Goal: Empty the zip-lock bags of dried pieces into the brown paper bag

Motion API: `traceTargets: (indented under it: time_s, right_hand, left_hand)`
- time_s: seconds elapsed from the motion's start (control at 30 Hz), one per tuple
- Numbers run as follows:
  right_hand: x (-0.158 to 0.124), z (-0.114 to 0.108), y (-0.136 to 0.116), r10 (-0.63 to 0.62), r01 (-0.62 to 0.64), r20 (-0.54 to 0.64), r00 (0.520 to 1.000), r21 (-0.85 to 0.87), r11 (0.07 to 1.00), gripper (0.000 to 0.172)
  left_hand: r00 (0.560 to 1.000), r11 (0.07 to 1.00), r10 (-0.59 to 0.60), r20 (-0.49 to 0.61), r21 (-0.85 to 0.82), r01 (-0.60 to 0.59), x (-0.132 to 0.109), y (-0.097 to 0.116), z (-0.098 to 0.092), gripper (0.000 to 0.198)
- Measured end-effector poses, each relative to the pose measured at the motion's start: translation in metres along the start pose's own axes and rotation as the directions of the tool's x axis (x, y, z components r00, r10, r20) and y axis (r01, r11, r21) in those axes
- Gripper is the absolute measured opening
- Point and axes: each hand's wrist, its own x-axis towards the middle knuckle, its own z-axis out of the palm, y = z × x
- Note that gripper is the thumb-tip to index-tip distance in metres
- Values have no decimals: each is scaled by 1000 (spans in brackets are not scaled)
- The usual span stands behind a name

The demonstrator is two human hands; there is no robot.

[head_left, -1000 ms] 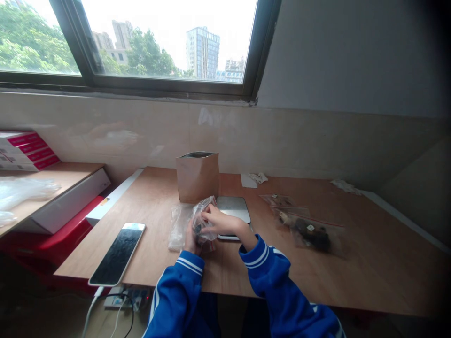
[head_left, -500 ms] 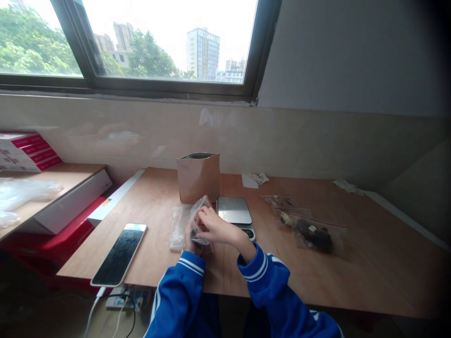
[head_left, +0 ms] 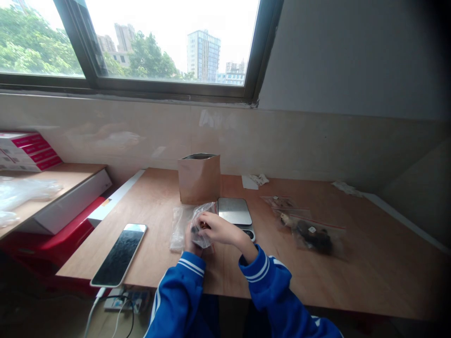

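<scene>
A clear plastic bag with something dark in it is between my hands. My left hand is wrapped round the bag from the left and below, partly hidden by it. My right hand has its fingers bent together at the bag's upper part; what they pinch is too small to make out. Flat clear bags lie on the table just left of my hands. Behind them stands an open brown paper bag. A scale with a metal plate sits right of the paper bag, partly covered by my right hand.
A phone lies at the left of the wooden table. Zip bags with dark contents lie on the right. Crumpled paper is near the wall. Boxes and plastic bags are on the left side table.
The top of the clear bag has folded down and to the right around my right fingers. My right hand has shifted slightly lower and to the right, while my left hand has barely moved.
</scene>
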Motion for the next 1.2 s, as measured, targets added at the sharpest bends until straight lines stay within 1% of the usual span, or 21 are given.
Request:
traceTargets:
  time_s: [0.07,0.13,0.2,0.23,0.27,0.3,0.33,0.37,0.4,0.43,0.47,0.5,0.57,0.63,0.7,0.77,0.87,0.97,1.0,1.1,1.2]
  right_hand:
    - [-2,-9,-2,3,8,-96,995,116,993,13]
    - [-2,-20,-3,6,32,-198,980,191,981,15]
    - [2,-34,-3,-7,81,-309,951,227,970,15]
    - [6,-43,-4,-22,121,-389,921,234,965,16]
    - [13,-52,-3,-31,165,-494,869,229,959,17]
    - [22,-62,-3,-36,207,-611,791,211,955,19]
    - [33,-72,-3,-30,240,-742,669,178,954,21]
    - [45,-83,-2,-21,245,-846,532,130,961,23]
    - [59,-93,0,-32,237,-905,424,77,968,23]
    - [74,-103,2,-66,233,-925,373,25,972,23]
    - [88,-110,5,-113,236,-919,377,-22,971,22]
    - [102,-116,9,-154,236,-901,405,-60,970,21]
    - [123,-121,19,-191,202,-839,510,-99,974,19]
    - [135,-118,31,-180,136,-778,601,-123,983,19]
    - [138,-109,43,-154,57,-740,655,-155,986,20]
    - [135,-101,52,-131,-3,-726,676,-180,984,23]
    - [126,-97,56,-119,-35,-702,703,-200,979,27]
    - [119,-98,51,-145,-25,-627,765,-255,967,31]
    - [117,-98,49,-147,-35,-610,779,-275,961,33]
    - [115,-97,45,-119,-108,-607,786,-324,940,37]
    - [116,-94,43,-107,-155,-588,802,-377,913,29]
  left_hand:
    - [1000,1000,24,6,-4,-24,-2,2,3,21]
    - [999,999,44,14,2,-44,-4,4,5,23]
    - [998,999,52,21,13,-52,-5,5,5,25]
    - [998,998,55,25,23,-56,-6,5,5,27]
    - [998,998,59,28,33,-60,-6,5,4,29]
    - [998,997,63,33,44,-64,-6,5,4,30]
    - [997,996,67,37,52,-69,-5,5,3,32]
    - [997,996,72,41,56,-74,-4,4,3,33]
    - [996,995,76,44,57,-78,-3,4,2,35]
    - [996,995,77,47,55,-80,-1,3,2,36]
    - [996,995,80,51,53,-82,0,2,2,37]
    - [995,995,81,55,52,-84,1,1,1,37]
    - [995,995,81,60,52,-84,3,1,1,38]
    - [995,995,80,59,53,-84,3,1,2,38]
    - [995,995,80,57,55,-83,2,2,3,37]
    - [996,995,76,47,62,-79,0,3,5,34]
    - [998,995,54,31,80,-57,-3,6,8,32]
    - [999,995,43,23,84,-45,-5,8,12,30]
    - [999,995,43,19,84,-44,-5,8,13,30]
    - [999,995,37,17,87,-38,-3,9,14,30]
    - [999,996,36,23,85,-38,-2,8,15,30]
